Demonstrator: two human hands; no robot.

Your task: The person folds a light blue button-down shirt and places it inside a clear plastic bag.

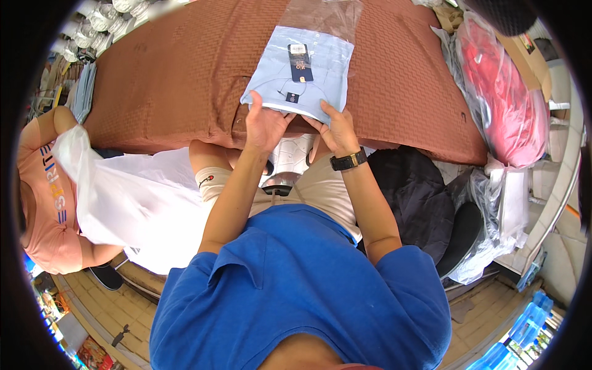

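Observation:
A folded light blue garment [265,68] lies inside a clear plastic bag [327,18] over the table's near edge. The bag's far end extends past the cloth. On the garment are a dark hang tag [300,61] and a small dark square label [292,97] on a thin cord. My left hand [264,128] grips the near left edge, thumb on the side and fingers underneath. At the near right corner, my right hand [336,131] holds on with its thumb on top and fingers below. Some fingertips are hidden beneath the bag.
A brown textured cloth covers the table [166,80]. To the left, another person [55,203] handles a white sheet [142,203]. Red goods in clear plastic [499,92] stand at the right, with a black bag [410,203] nearer me. Several white rolls [102,18] sit far left.

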